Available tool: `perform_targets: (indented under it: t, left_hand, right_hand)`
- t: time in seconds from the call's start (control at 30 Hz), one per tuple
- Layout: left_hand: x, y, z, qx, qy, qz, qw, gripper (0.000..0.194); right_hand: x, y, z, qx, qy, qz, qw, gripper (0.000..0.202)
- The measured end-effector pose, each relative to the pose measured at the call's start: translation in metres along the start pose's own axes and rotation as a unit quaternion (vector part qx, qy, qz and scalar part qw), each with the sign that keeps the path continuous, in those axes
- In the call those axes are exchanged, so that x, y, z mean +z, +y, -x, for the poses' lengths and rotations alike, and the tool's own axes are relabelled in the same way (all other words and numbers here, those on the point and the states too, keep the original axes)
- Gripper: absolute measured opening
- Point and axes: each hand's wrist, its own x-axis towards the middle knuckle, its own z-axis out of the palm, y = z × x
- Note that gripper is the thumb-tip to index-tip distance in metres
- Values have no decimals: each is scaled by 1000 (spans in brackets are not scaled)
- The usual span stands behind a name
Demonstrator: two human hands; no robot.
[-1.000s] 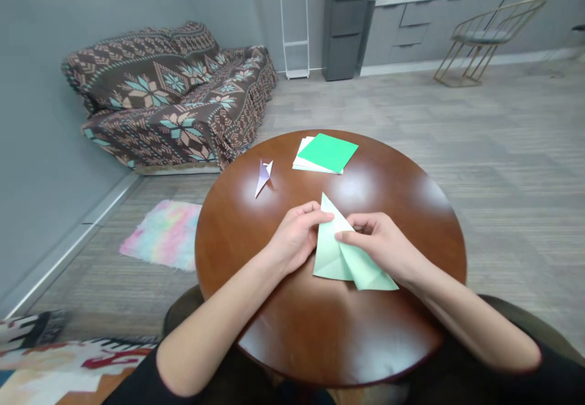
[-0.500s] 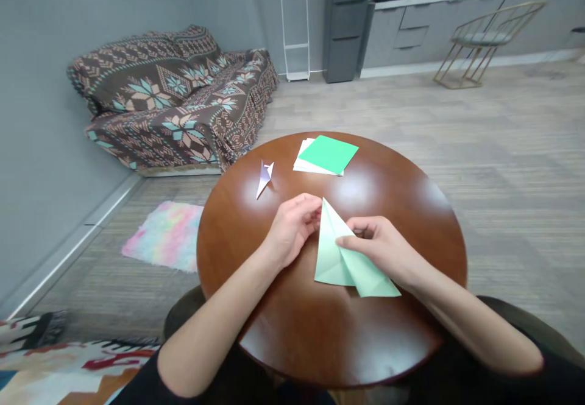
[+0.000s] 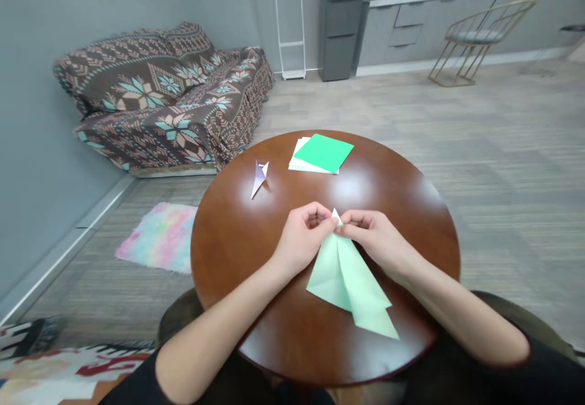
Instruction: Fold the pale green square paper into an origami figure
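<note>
Both hands pinch a pale green folded paper point(image 3: 347, 277) near its narrow top tip, above the round brown table point(image 3: 237, 240). My left hand point(image 3: 304, 234) grips it from the left, with thumb and fingers closed. From the right, my right hand point(image 3: 372, 234) holds the same spot, its fingertips nearly touching the left ones. The paper fans out downward in creased layers toward the table's near edge. A small white and purple folded paper point(image 3: 259, 178) stands at the table's back left. At the back lies a bright green sheet point(image 3: 323, 153) on white sheets point(image 3: 301, 165).
A sofa with a patterned cover point(image 3: 173, 100) stands at the back left. A pastel fluffy rug point(image 3: 159, 236) lies on the floor left of the table. A gold-framed chair point(image 3: 475, 36) stands by the kitchen cabinets point(image 3: 411, 33).
My left hand has closed on the paper's tip. My right hand has shifted up toward the tip, and the paper has turned so its wide end points nearer to me.
</note>
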Motion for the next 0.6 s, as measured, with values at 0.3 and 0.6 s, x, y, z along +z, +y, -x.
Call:
perform_targets:
  t: [0.3, 0.6]
  left_hand:
    - [-6, -7, -5, 19, 59, 19, 998, 18]
    - [-19, -5, -10, 16, 88, 80, 993, 19]
  right_hand:
    - [-2, 4, 1, 15, -9, 37, 999, 16]
    - [-2, 4, 3, 26, -55, 60, 996, 12]
